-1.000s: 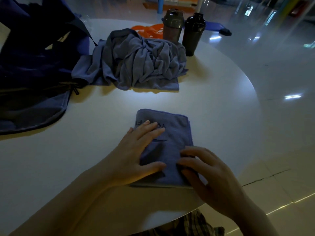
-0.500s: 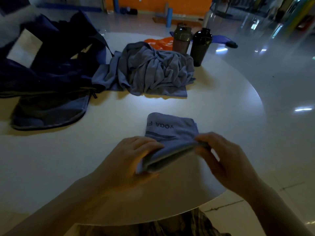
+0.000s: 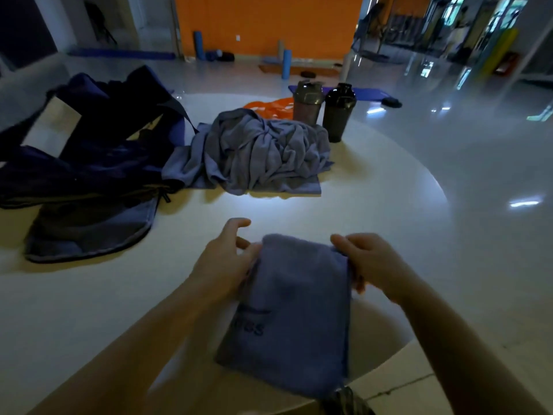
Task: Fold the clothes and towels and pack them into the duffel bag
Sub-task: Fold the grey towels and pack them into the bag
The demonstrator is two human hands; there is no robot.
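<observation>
The folded towel [image 3: 291, 313] hung lifted over the near edge of the table [image 3: 374, 223], its long axis running away from the person, the far end raised between both hands and the near end drooping toward the lap. The left hand [image 3: 227, 259] gripped the towel's far left corner, thumb and fingers curled onto the cloth, the forefinger sticking up free. The right hand [image 3: 368, 262] pinched the far right corner, its fingers folded over the edge.

The duffel bag [image 3: 89, 163] lay open at the table's left edge, well apart from the towel and up to the left of it, so the left hand was the nearer one to it and the carry would probably go that way. Whether the bag's mouth was wide enough was hard to tell in the dim light.

A crumpled grey heap of clothes [image 3: 263, 154] sat toward the far side, touching the bag, with two bottles [image 3: 324, 110] just behind it.
</observation>
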